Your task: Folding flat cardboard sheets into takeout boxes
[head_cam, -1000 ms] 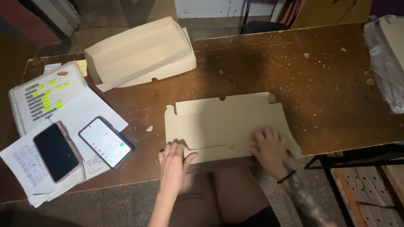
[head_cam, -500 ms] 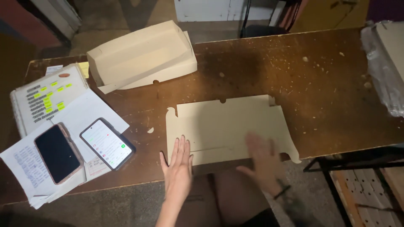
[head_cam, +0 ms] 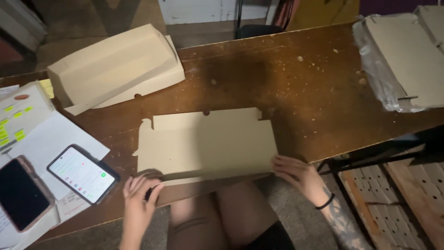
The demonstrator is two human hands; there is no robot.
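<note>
Cardboard is lying about the wooden table (head_cam: 323,83) in several forms: one flat die-cut cardboard sheet (head_cam: 208,141) is sitting at the near edge, one stack of folded box blanks (head_cam: 113,67) is resting at the far left, and one plastic-wrapped bundle of blanks (head_cam: 402,55) is lying at the far right. Two phones are sitting on loose white papers (head_cam: 51,139) at the left: a lit phone (head_cam: 83,174) and a dark phone (head_cam: 21,192) beside it.

The wrapped bundle is running off the right edge of the view, the dark phone and papers are being cut off at the left, and the far side of the room is too dim to make out.

The left hand (head_cam: 138,196) is pressing on the sheet's near left corner, fingers extended and close together, gripping nothing. The right hand (head_cam: 298,173) is touching the sheet's near right corner, fingers loosely spread and curled at the edge; whether they are pinching the cardboard is unclear.
</note>
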